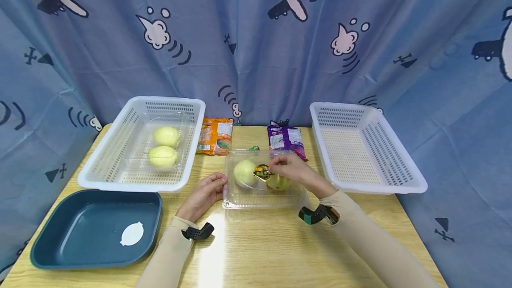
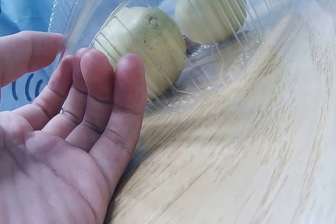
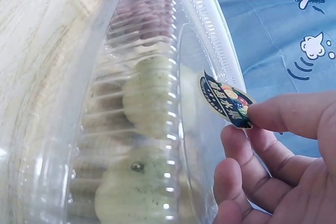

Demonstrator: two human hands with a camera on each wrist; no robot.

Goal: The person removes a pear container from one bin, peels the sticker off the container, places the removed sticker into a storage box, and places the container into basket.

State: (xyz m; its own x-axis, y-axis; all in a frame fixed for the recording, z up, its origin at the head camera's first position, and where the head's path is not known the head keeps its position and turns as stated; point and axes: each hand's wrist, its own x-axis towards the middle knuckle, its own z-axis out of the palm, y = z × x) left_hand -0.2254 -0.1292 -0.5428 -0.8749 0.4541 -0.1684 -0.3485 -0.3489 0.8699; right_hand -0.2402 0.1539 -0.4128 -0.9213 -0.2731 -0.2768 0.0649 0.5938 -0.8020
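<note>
A clear plastic clamshell box (image 1: 240, 200) with a shut lid stands on the table, holding two pale yellow-green round fruits (image 1: 245, 173). My right hand (image 1: 294, 170) pinches a black and gold label sticker (image 3: 226, 100) between thumb and forefinger, above the lid. The sticker is tilted beside the lid in the right wrist view; I cannot tell whether its edge touches the plastic. My left hand (image 1: 206, 194) rests at the box's left side. Its fingers (image 2: 128, 85) are slightly bent, and the fingertips lie against or very near the clear wall.
A white basket (image 1: 90, 174) at left holds another clear box with two yellow fruits (image 1: 163, 157). Another white basket (image 1: 376, 186) stands at right. A dark blue tray (image 1: 96, 226) with a white sticker (image 1: 132, 234) lies front left. Behind the box are orange (image 1: 216, 136) and purple (image 1: 286, 140) packets.
</note>
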